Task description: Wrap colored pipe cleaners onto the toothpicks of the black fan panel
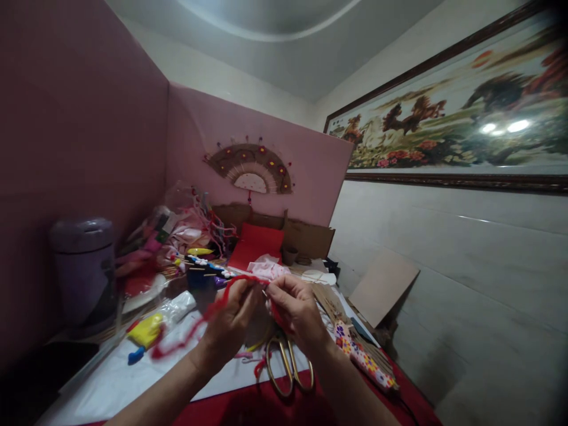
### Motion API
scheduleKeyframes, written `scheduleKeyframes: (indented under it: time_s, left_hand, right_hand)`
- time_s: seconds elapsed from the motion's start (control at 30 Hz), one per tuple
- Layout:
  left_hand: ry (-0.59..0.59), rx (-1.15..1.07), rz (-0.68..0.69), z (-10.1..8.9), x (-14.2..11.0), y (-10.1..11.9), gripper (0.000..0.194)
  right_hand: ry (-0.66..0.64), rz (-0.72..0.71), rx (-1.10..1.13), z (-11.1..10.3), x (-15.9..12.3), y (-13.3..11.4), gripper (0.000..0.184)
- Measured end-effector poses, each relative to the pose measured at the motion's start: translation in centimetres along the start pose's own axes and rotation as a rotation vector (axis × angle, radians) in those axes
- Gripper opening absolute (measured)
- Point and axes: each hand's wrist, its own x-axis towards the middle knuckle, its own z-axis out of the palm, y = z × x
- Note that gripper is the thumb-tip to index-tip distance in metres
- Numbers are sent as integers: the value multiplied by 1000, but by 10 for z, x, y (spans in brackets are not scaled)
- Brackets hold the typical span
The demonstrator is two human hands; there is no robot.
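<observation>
Both hands are raised over the worktable, close together, with a strand of fuzzy red yarn (228,293) running between them. My left hand (235,316) is closed, pinching the yarn; a loose end trails down to the left, blurred. My right hand (295,305) also pinches the yarn, its thumb and forefinger together, and more red hangs below its fingers. A small pale bit shows at the right fingertips, too small to name. Gold-handled scissors (284,367) lie below the hands, their blades hidden.
Yellow and blue clay (146,331) lies on white paper at left, near a purple lidded canister (84,272). Wrapped craft materials (186,231) and red sheets (257,242) crowd the back. A flower-patterned glue gun-like object (364,355) is at right. A decorated fan (252,168) hangs on the pink panel.
</observation>
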Motion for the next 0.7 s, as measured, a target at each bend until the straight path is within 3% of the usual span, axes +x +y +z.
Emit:
scheduleKeyframes:
  time_s: [0.2, 0.43, 0.7]
  left_hand:
    - [-29, -71, -91, 0, -13, -14, 25]
    - [-21, -155, -118, 1, -25, -13, 22]
    - [-103, -432, -396, 0, -21, -4, 26]
  right_hand:
    - [-44, 143, 200, 0, 1, 16, 23]
    - [9, 18, 239, 0, -13, 34, 20]
    - [-4, -11, 239, 0, -17, 37, 20]
